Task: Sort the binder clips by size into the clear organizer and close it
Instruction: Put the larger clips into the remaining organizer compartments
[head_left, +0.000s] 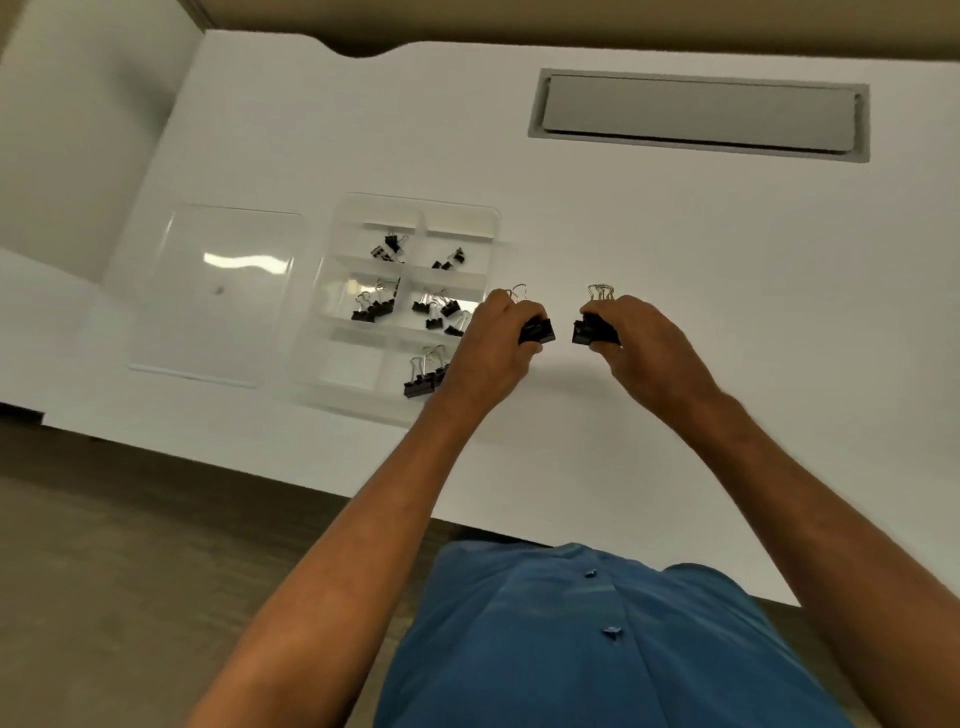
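Behind left hand, organizer corner hidden.

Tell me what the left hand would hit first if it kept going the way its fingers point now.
The left hand, holding a binder clip, points right toward the right hand. Going straight on, it would probably first meet the binder clips held there, with only bare white table showing in the gap between. Depth is uncertain.

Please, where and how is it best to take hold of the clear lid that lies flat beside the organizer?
Probably at the right long edge of the lid, the side facing the organizer. It lies flat on the table, offering no handle, so a hand should come from above, hook fingertips under that edge and tip it up. Both hands hold clips now.
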